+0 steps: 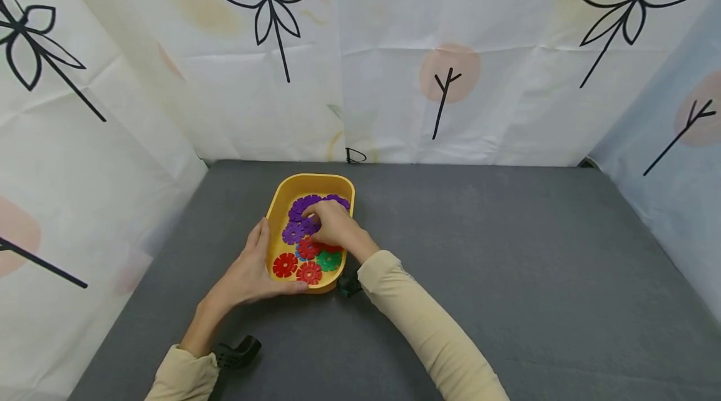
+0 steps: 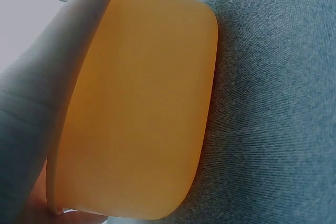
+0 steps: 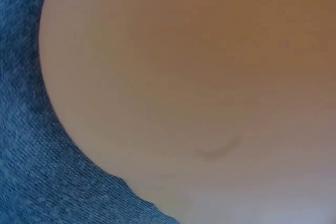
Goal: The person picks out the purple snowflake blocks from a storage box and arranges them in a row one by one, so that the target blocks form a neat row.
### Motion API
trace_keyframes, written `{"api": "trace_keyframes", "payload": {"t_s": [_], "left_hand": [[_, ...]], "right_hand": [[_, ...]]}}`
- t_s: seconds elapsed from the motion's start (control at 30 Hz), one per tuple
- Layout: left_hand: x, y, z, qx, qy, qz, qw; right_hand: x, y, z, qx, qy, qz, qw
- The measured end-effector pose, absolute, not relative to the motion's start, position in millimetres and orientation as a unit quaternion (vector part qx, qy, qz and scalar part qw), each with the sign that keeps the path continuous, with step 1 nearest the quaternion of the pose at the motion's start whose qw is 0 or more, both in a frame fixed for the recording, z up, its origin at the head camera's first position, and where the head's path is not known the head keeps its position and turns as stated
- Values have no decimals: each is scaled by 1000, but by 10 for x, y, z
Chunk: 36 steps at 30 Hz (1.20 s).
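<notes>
A yellow plastic tray (image 1: 310, 183) stands on the table, holding flower-shaped pieces. Purple pieces (image 1: 293, 233) lie toward its far side, red pieces (image 1: 285, 264) at the near end, with a green piece (image 1: 329, 260) and a bit of blue beside them. My left hand (image 1: 253, 266) holds the tray's near left corner, thumb along the near rim and fingers along the left side. The left wrist view shows the thumb against the tray's outer wall (image 2: 142, 98). Inside the tray, my right hand (image 1: 338, 226) reaches with bent fingers among the purple pieces; whether it pinches one is hidden.
Dark grey cloth (image 1: 479, 251) covers the table around the tray. White printed curtains (image 1: 388, 25) hang along the back and sides. Skin fills most of the right wrist view, hiding the work there.
</notes>
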<state>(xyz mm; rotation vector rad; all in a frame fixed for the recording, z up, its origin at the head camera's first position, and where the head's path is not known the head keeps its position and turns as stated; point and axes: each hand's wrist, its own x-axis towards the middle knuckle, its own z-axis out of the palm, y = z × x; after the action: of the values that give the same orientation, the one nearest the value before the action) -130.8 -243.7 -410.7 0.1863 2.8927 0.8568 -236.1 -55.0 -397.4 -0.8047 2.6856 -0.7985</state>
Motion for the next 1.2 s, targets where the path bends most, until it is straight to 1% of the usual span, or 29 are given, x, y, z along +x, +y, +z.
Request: {"api": "trace_keyframes", "payload": {"t_s": [0.2,0.4,0.5,0.7,0.87,0.97,1.2], "left_hand": [[-1310,-2435,-4103,64,955,283,56],[-1310,-2441,-4114,67,954,287,51],[-1310,-2446,-4124,67,953,290,51],[-1301,-2431,-4112,59,952,295,56],[-1291,-2419,-4125,51,950,300,62],[-1293,-2423,-4134,50,950,301,65],[-1317,-2435,-4136,51,952,295,62]], "right_hand": [[-2345,-582,-4008,-270,935,-214,86],[-2324,-618,-4034,-250,943,-206,70],[-2319,-632,-4036,-252,946,-187,76],[-2280,-661,-4017,-256,953,-119,108],[-2255,-670,-4014,-253,953,-112,122],[-2256,-668,-4022,-252,952,-123,122],[-2290,-630,-4036,-279,937,-186,100]]}}
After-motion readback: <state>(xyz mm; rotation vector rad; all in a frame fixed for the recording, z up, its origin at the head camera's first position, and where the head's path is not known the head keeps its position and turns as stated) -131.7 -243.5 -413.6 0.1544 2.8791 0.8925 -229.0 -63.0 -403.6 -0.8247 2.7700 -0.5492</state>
